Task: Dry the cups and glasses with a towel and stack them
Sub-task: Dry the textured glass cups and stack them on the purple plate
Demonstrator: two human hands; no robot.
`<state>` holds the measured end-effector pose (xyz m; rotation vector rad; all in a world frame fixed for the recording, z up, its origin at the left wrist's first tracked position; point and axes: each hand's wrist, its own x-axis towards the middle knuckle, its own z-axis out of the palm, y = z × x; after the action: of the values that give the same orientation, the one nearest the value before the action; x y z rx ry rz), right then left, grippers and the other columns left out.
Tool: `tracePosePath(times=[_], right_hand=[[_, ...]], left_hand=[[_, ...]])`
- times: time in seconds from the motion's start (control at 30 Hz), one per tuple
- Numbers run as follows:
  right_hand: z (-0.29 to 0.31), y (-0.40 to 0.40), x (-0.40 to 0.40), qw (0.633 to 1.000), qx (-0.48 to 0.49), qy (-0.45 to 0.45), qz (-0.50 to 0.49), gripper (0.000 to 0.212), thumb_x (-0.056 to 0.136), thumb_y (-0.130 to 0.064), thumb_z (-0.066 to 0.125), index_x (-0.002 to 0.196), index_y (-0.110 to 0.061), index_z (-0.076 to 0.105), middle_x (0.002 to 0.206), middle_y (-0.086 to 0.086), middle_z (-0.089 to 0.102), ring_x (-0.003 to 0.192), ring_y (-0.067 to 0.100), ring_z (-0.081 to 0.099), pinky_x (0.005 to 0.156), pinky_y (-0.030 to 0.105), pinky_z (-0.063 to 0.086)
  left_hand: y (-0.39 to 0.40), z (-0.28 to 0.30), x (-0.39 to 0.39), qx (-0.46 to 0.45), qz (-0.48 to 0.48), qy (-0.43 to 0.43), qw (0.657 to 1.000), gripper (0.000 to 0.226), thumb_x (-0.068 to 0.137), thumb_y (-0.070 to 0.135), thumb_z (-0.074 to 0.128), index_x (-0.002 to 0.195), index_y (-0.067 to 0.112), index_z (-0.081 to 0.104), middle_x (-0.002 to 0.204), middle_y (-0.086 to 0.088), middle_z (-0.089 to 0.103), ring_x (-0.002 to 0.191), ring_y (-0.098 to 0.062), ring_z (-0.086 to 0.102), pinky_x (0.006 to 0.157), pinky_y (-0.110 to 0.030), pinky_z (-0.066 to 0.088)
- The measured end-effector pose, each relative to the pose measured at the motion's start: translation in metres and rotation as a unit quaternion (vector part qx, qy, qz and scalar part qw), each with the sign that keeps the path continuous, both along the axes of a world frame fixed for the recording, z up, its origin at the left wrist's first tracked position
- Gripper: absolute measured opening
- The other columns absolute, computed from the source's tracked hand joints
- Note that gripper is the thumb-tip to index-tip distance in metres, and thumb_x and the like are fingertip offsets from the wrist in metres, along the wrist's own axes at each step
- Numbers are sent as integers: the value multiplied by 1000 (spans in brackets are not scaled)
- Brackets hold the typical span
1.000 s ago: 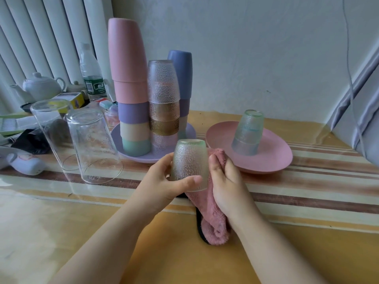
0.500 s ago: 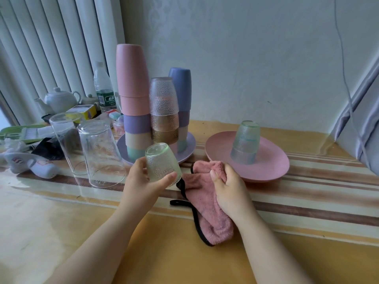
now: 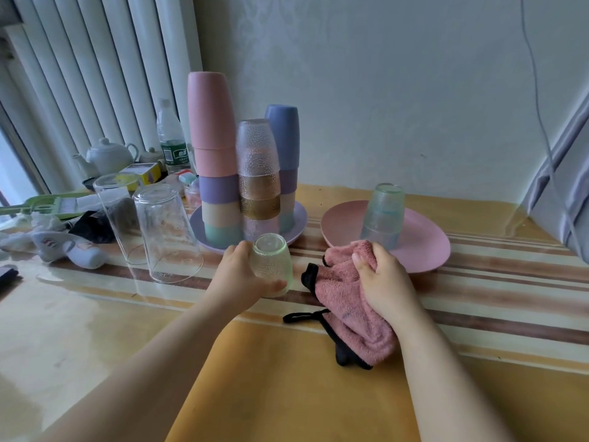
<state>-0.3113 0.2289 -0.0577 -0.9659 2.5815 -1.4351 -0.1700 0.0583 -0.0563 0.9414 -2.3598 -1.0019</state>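
Currently the left hand (image 3: 237, 275) grips a pale green textured glass (image 3: 272, 264), inverted with its base up, thumb curled across the near side at the rim and fingers wrapped behind; whether the rim touches the striped tabletop (image 3: 478, 301) cannot be determined. This glass sits just in front of the lilac plate (image 3: 298, 223), which carries three inverted stacks: tall pastel plastic cups (image 3: 213, 161), textured glasses (image 3: 258, 173) and a blue-topped cup stack (image 3: 283, 138). The right hand (image 3: 381, 279) is closed around a bunched pink towel (image 3: 350, 311) with black trim, whose lower part lies on the table. Behind the towel, a pink plate (image 3: 427, 247) holds two nested inverted bluish glasses (image 3: 384, 212). Two clear tumblers (image 3: 162, 231) stand inverted to the left, near the lilac plate.
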Motion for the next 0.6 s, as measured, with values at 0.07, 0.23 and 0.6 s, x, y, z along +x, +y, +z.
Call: tracePosePath(times=[0.07, 0.23, 0.6], right_hand=[[2, 3, -2, 1000, -3, -2, 7, 37, 98, -29, 46, 133, -17, 48, 124, 2, 60, 115, 20, 54, 86, 21, 34], [3, 12, -8, 1000, -11, -26, 9, 33, 97, -31, 46, 127, -18, 52, 117, -3, 63, 109, 16, 56, 86, 25, 39], [1, 54, -42, 974, -113, -188, -50, 17, 97, -24, 51, 108, -20, 64, 104, -2, 68, 103, 16, 62, 99, 37, 46]], left_hand=[[4, -2, -4, -7, 3, -3, 1000, 65, 67, 31, 85, 119, 16, 49, 111, 1, 44, 96, -15, 45, 75, -23, 33], [9, -11, -6, -23, 15, 21, 999, 91, 64, 33, 88, 139, 17, 38, 132, -4, 48, 123, -20, 45, 94, -27, 35], [69, 43, -83, -171, -150, 172, 959, 33, 83, 16, 69, 112, 6, 56, 100, -1, 57, 89, -19, 57, 83, -36, 50]])
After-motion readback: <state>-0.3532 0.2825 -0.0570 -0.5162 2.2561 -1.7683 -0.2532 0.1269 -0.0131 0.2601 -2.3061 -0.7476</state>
